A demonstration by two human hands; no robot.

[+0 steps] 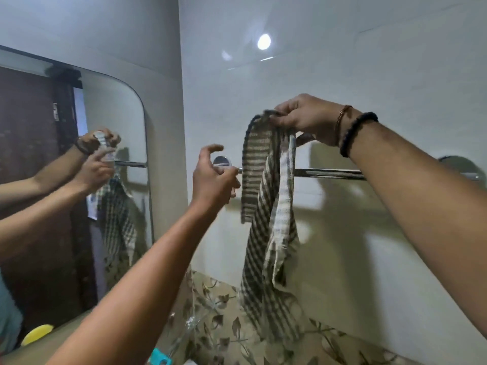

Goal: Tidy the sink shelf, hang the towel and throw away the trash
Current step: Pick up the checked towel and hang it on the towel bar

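Observation:
A grey and white checked towel (266, 214) hangs in front of the chrome towel bar (329, 173) on the white tiled wall. My right hand (303, 118) pinches the towel's top edge above the bar, lifting it a little higher than the rail. My left hand (213, 177) is just left of the towel, by the bar's round left mount (222, 161), with its fingers curled apart and nothing in them. The towel's long end drops down toward the floral tile band.
A mirror (66, 167) on the left wall reflects both arms and the towel. Below, a yellow object (37, 334) lies on the shelf edge, a teal item (159, 359) sits at the bottom, and a clear glass shelf corner (195, 317) juts out.

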